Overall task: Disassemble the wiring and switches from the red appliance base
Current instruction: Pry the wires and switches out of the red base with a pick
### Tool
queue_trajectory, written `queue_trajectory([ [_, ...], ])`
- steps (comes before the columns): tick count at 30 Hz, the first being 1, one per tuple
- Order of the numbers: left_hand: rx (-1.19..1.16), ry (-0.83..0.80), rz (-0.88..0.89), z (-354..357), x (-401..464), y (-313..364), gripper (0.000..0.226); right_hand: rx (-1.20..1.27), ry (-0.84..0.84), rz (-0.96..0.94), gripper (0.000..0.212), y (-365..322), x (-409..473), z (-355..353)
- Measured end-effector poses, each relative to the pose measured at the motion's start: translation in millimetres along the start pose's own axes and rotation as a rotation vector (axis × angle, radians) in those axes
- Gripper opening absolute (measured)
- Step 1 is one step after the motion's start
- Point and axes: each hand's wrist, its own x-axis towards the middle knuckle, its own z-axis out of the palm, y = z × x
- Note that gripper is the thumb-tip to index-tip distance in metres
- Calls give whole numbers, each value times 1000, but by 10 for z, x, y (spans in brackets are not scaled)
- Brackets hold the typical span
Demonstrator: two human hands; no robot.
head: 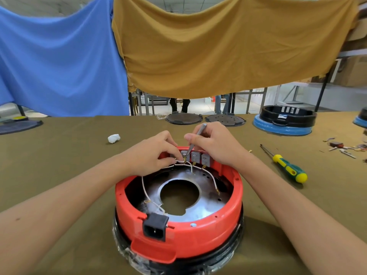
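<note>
The red appliance base lies upside down on the table in front of me, with a silver metal plate inside and a black power socket at its near rim. Three grey switches sit in a row at the far rim, with white wires running from their brass terminals. My left hand pinches a white wire at the leftmost switch. My right hand holds a thin grey metal tool whose tip touches that switch's terminal.
A green-and-yellow screwdriver lies to the right. Loose removed parts and wires are at the far right. A white wad lies to the left. Two dark round plates and a blue-and-black appliance base stand at the table's far edge.
</note>
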Motion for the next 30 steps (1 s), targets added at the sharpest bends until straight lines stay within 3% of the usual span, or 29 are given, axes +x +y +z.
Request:
queue_trajectory([
  [9, -3, 0, 2, -1, -1, -7, 19, 73, -7, 102, 36, 14, 19, -10],
  [16, -15, 19, 2, 9, 2, -14, 17, -36, 65, -40, 32, -19, -37, 4],
  [20, -18, 26, 8, 9, 2, -19, 17, -114, 20, -87, 26, -37, -49, 11],
  [30, -11, 22, 11, 14, 14, -37, 17, -34, -19, 10, 37, -47, 43, 17],
])
